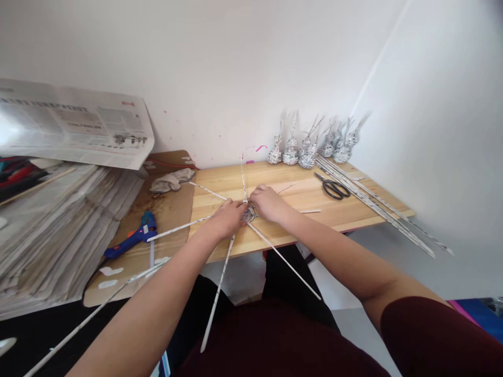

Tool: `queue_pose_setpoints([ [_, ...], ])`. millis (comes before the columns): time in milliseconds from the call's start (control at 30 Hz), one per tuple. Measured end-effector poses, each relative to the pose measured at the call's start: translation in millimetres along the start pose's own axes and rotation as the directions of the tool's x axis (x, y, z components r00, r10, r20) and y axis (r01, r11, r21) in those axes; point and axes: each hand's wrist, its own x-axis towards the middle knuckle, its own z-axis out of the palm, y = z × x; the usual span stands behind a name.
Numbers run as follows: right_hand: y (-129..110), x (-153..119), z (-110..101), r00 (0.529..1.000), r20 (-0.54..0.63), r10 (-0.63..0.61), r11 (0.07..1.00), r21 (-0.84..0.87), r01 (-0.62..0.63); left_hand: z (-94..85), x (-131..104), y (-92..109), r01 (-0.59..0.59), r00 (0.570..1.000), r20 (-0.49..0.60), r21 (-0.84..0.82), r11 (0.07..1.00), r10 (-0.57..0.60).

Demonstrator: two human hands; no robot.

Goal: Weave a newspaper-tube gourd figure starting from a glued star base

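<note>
A small round weave of rolled newspaper (249,213) lies on the wooden board, with several paper sticks spreading out from it like spokes. One long paper stick (285,259) reaches toward my lap, another (220,288) hangs over the board's front edge. My left hand (230,217) rests on the weave's left side, fingers closed at its upper rim. From the right, my right hand (265,201) pinches at the same rim, close to the left fingertips. What exactly each hand's fingertips grip is partly hidden; paper sticks run under both hands.
Scissors (334,187) and a bundle of paper sticks (377,204) lie at right, before several woven paper figures (291,152) by the wall. At left are a blue glue gun (133,238), a glove (173,180) and a tall newspaper stack (58,225).
</note>
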Motion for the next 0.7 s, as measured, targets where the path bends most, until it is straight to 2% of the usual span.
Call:
queue_pose_setpoints([
  [200, -3.9, -3.3, -2.0, 1.0, 0.017, -0.015, 0.998, -0.054, 0.016, 4.5, 5.3, 1.6, 0.015, 1.0, -0.015, 0.012, 1.0, -0.015],
  [533, 5.5, 10.8, -2.1, 0.998, 0.06, 0.013, 0.997, 0.077, -0.018, 3.6, 7.3, -3.0, -0.017, 1.0, -0.007, -0.028, 0.999, 0.017],
  [700, 4.8, 14.3, -3.2, 0.995, 0.096, -0.022, 0.998, 0.06, 0.016, 8.3, 7.6, -2.2, -0.004, 1.0, -0.029, -0.038, 0.999, 0.003],
])
